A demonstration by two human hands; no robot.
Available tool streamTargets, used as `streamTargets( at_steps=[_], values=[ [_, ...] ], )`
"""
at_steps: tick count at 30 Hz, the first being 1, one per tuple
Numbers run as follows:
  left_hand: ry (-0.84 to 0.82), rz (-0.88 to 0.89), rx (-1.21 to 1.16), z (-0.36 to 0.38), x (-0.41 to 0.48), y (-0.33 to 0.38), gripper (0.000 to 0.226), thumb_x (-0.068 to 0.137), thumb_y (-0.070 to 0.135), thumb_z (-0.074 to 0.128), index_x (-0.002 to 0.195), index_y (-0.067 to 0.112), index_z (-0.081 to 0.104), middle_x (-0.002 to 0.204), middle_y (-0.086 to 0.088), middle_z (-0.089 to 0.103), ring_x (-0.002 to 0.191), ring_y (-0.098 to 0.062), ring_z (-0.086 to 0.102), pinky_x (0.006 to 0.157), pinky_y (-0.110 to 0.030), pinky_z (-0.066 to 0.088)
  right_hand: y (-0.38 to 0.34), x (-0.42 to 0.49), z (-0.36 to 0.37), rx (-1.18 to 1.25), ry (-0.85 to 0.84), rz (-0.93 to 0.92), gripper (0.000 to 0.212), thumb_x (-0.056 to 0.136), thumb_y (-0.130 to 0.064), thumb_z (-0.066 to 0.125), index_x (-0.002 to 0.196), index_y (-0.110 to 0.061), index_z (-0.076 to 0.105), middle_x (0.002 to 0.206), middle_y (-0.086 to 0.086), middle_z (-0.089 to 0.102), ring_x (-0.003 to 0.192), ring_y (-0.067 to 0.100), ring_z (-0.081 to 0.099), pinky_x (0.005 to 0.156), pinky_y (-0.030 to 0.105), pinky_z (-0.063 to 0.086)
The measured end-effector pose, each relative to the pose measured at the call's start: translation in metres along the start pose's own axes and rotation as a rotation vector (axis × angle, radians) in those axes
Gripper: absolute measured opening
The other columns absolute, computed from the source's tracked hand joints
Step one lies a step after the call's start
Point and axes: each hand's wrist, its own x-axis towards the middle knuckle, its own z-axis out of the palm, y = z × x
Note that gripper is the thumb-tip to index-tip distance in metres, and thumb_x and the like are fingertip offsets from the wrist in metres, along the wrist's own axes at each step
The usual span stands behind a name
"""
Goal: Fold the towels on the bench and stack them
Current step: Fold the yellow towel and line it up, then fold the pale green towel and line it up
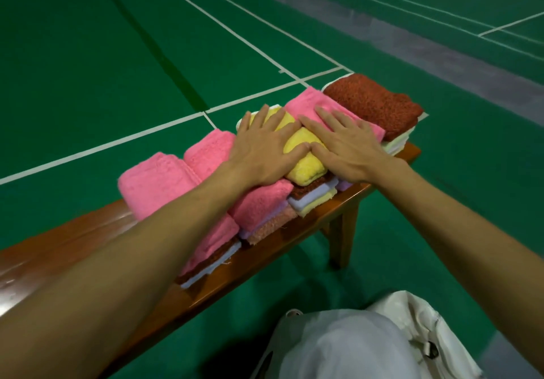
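Yellow towel (306, 166), one, pressed under left hand (262, 154) and right hand (347, 146), fingers (326, 118) straight, apart.

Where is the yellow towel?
Head view, middle: the yellow towel tops a stack on the bench, pressed under the left hand and right hand, a pink towel right of it.

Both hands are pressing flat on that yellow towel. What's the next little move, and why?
Probably lift both hands away. The left hand and right hand lie with straight fingers on the folded fluffy yellow towel, which already sits atop a stack of folded towels on the brown wooden bench. It looks folded and placed, so pressing further seems unneeded.
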Motion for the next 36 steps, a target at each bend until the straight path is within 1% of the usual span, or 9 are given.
streamTargets(
  at_steps=[4,7,9,14,18,22,29,32,36],
  values=[
    [-0.026,0.012,-0.058,-0.016,0.003,0.0,0.078,0.094,0.077,0.017,0.16,0.038,0.028,0.172,-0.004,0.019,0.159,-0.031,0.009,0.127,-0.057,0.003,0.004,0.002,-0.014,0.121,-0.033,-0.002,0.075,0.09,-0.072,0.0,0.161,-0.046,0.003,0.173,-0.003,0.005,0.158,0.023,0.008,0.122,0.064,0.015],
    [-0.009,0.01,-0.153,-0.032,0.0,-0.003,0.083,0.089,0.078,0.02,0.161,0.037,0.026,0.172,-0.003,0.019,0.159,-0.029,0.009,0.127,-0.056,0.004,0.0,-0.003,-0.029,0.191,-0.005,0.018,0.065,0.1,-0.066,0.009,0.162,-0.045,0.009,0.172,-0.003,0.008,0.158,0.026,0.009,0.123,0.065,0.007],
    [0.002,0.007,-0.181,-0.04,-0.008,-0.008,0.084,0.088,0.078,0.021,0.162,0.038,0.026,0.172,-0.002,0.018,0.159,-0.027,0.009,0.126,-0.057,0.003,-0.007,-0.008,-0.041,0.182,0.032,0.008,0.068,0.098,-0.067,0.009,0.162,-0.044,0.012,0.172,-0.002,0.009,0.158,0.027,0.009,0.123,0.064,0.005],
    [0.011,0.006,-0.192,-0.057,-0.039,-0.022,0.08,0.091,0.074,0.027,0.161,0.036,0.028,0.171,-0.003,0.021,0.159,-0.027,0.011,0.125,-0.055,0.007,-0.036,-0.013,-0.075,0.271,0.185,-0.043,0.079,0.092,-0.075,0.006,0.16,-0.04,0.027,0.169,0.001,0.024,0.155,0.025,0.021,0.123,0.058,0.018],
    [0.046,0.003,-0.198,-0.074,-0.078,-0.042,0.079,0.093,0.074,0.03,0.162,0.037,0.027,0.17,-0.003,0.024,0.159,-0.025,0.013,0.126,-0.056,0.011,-0.074,-0.018,-0.092,0.308,0.227,-0.111,0.082,0.09,-0.077,0.007,0.16,-0.039,0.027,0.169,0.001,0.023,0.156,0.023,0.019,0.124,0.055,0.017],
    [0.078,-0.036,-0.192,-0.092,-0.128,-0.071,0.085,0.088,0.081,0.028,0.161,0.038,0.025,0.17,-0.002,0.025,0.158,-0.023,0.015,0.126,-0.054,0.013,-0.132,-0.02,-0.096,0.32,0.213,-0.234,0.083,0.089,-0.077,0.013,0.16,-0.037,0.028,0.169,0.002,0.025,0.157,0.024,0.019,0.125,0.05,0.017],
    [0.113,-0.206,-0.165,-0.112,-0.249,-0.142,0.093,0.084,0.084,0.025,0.162,0.034,0.026,0.169,-0.001,0.026,0.157,-0.02,0.018,0.127,-0.047,0.016,-0.272,-0.013,-0.084,0.339,0.119,-0.465,0.09,0.085,-0.078,0.019,0.161,-0.03,0.028,0.167,0.007,0.028,0.156,0.026,0.02,0.125,0.051,0.02],
    [0.14,-0.302,-0.153,-0.112,-0.315,-0.179,0.087,0.089,0.08,0.031,0.162,0.032,0.026,0.168,-0.003,0.03,0.156,-0.022,0.022,0.127,-0.043,0.019,-0.34,-0.018,-0.069,0.373,0.071,-0.552,0.092,0.085,-0.076,0.021,0.16,-0.025,0.03,0.165,0.009,0.032,0.154,0.027,0.025,0.125,0.045,0.021],
    [0.121,-0.464,-0.177,-0.104,-0.411,-0.226,0.084,0.09,0.077,0.034,0.162,0.037,0.024,0.167,0.0,0.031,0.156,-0.02,0.022,0.126,-0.041,0.02,-0.435,-0.028,-0.034,0.421,-0.03,-0.567,0.088,0.089,-0.068,0.033,0.157,-0.013,0.035,0.157,0.011,0.044,0.145,0.029,0.038,0.12,0.045,0.03]
  ],
)
